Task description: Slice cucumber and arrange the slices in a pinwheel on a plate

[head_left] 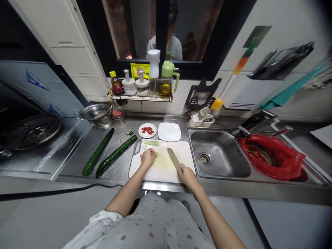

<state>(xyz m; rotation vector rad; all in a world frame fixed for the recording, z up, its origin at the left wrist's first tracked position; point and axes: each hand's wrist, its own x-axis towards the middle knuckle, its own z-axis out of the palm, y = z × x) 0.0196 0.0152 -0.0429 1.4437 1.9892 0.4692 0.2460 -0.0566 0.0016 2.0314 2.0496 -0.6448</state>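
Note:
My left hand [148, 157] is over the left part of a white cutting board [163, 173], its fingers closed on a thin cucumber slice [156, 155]. In my right hand [187, 175] is the handle of a kitchen knife [173, 158], the blade pointing up and left above the board. Along the board's far left edge runs a row of overlapping cucumber slices [151, 143], with a single slice [144, 147] just below it. Two long cucumbers, one further left [98, 152] and one nearer the board [116, 156], lie on the steel counter. Small cucumber ends [129, 132] rest behind them.
Behind the board stand a small plate of chopped red pieces [147, 130] and a white square plate [169, 132]. A sink [220, 155] adjoins on the right, with a red plastic bag [272, 157] beyond. At left are a lidded pot [97, 116] and a stove [28, 131].

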